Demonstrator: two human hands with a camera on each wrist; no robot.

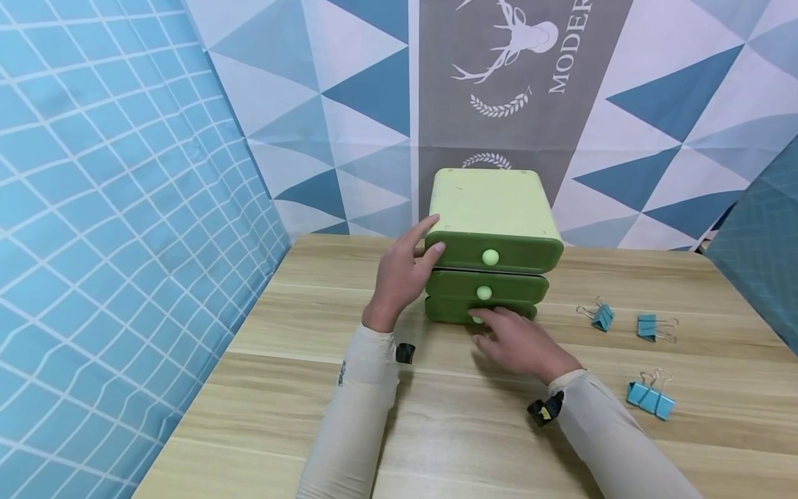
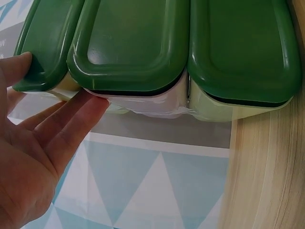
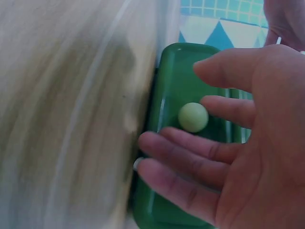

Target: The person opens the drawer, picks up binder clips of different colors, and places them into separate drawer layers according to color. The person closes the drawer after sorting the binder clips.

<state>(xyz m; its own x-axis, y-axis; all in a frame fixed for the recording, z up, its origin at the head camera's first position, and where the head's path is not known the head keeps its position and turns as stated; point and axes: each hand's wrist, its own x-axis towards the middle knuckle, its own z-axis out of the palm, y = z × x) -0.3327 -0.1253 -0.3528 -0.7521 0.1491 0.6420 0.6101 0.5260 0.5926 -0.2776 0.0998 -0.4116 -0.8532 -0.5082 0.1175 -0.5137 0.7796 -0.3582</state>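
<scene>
At the foot of the cabinet [image 1: 492,201], the right hand [image 1: 520,343] has its fingers apart around the knob [image 3: 193,117] of the bottom drawer [image 1: 445,311], not clamped; a centred pinch and level pull appear advisable, with the left hand [image 1: 401,277], thumb and fingers apart, bracing the cabinet's left side. The drawer front faces the right hand, its long axis running across the cabinet's width.

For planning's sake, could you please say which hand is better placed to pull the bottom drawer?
Likely the right hand, its fingers at the bottom knob; the left hand touches the top drawer.
</scene>
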